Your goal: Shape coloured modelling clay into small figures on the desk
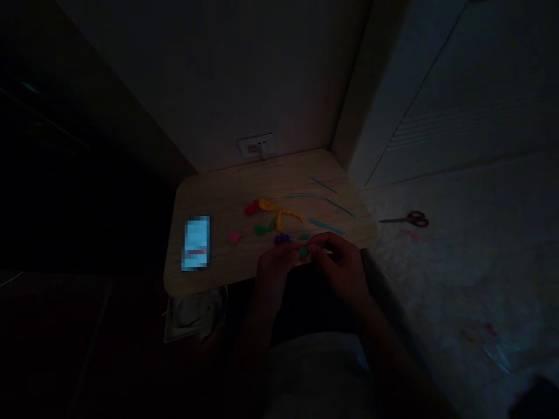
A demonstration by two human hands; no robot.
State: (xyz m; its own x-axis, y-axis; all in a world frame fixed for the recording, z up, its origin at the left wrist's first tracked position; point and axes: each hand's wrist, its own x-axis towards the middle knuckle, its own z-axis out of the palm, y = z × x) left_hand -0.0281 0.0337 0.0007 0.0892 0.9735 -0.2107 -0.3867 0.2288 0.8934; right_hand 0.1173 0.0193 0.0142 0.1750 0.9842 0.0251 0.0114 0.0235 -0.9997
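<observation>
Between the fingertips of my left hand (279,262) and my right hand (337,259) is a small lump of green modelling clay (303,251). Both hands are closed on it at the table's near edge. Just beyond them lie a flat green piece (304,237) and a purple cluster (283,238). Farther back are a red piece (252,208), an orange piece (268,205), a curved yellow-orange strand (290,213) and a green leaf-like piece (259,229). A pink piece (234,237) sits left of these. The room is dim, so fine detail is lost.
A phone with a lit, blurred screen (195,243) lies on the left of the wooden table (218,192). Thin blue strips (326,226) are at the right. Scissors (410,219) rest on the pale surface beyond the table. A wall socket (256,146) is behind.
</observation>
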